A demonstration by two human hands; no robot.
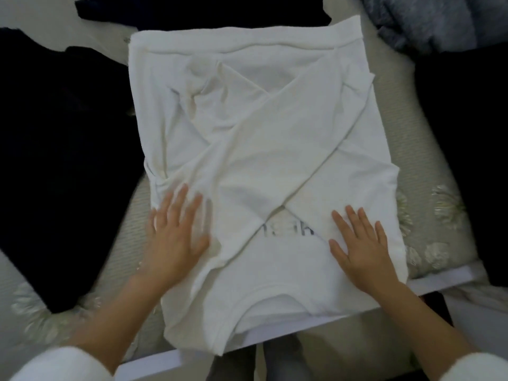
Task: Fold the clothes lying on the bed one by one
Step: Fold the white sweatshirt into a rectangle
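Nearest me, my left hand (176,237) and right hand (360,248) lie open, fingers straight, pressing flat on the white shirt (261,149) spread on the bed (395,127). The shirt's long axis runs near to far, with the collar near, the hem far and the sleeves crossed over the middle. Both hands sit toward the collar end, one on each side, so I judge the next fold runs lengthwise. Dark clothes (63,149) lie to the left.

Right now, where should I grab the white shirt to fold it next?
Probably pinch the two shoulder corners beside the collar, coming from your side of the bed. The shirt lies flat, sleeves crossed on top, collar end nearest you.
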